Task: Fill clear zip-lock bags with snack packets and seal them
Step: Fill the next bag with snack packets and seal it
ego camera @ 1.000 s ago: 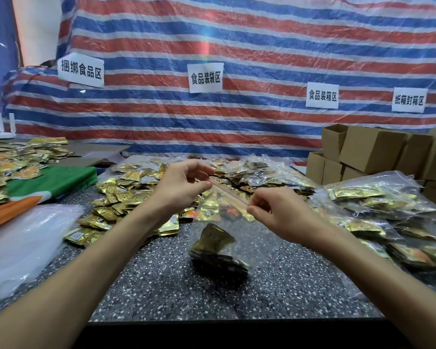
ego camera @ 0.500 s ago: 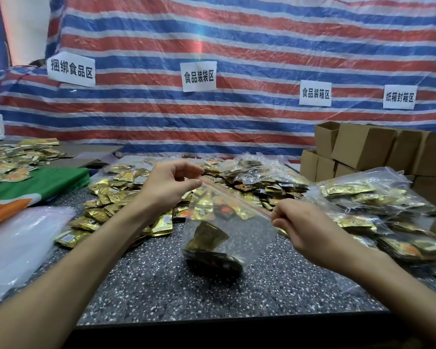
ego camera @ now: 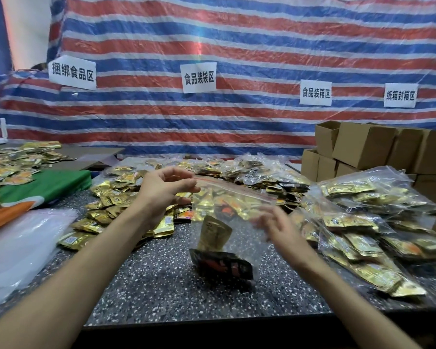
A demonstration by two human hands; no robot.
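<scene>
A clear zip-lock bag [ego camera: 239, 217] with a red seal strip hangs over the speckled table [ego camera: 149, 285]. Inside it are a gold snack packet [ego camera: 213, 233] and a dark packet with red print [ego camera: 222, 265], whose lower end touches the table. My left hand [ego camera: 165, 191] pinches the left end of the seal strip between thumb and fingers. My right hand [ego camera: 275, 222] is motion-blurred, just below the strip's right end, its fingers spread loosely and holding nothing that I can make out.
Loose gold packets [ego camera: 111, 205] lie heaped behind my left arm. Filled clear bags [ego camera: 363, 222] are piled at the right, with cardboard boxes [ego camera: 363, 147] behind them. A stack of empty clear bags [ego camera: 18, 248] lies at the left, beside green cloth [ego camera: 48, 182].
My right hand ran rightward along the seal strip, then came off its right end and dropped slightly below it. My left hand kept its pinch on the left end.
</scene>
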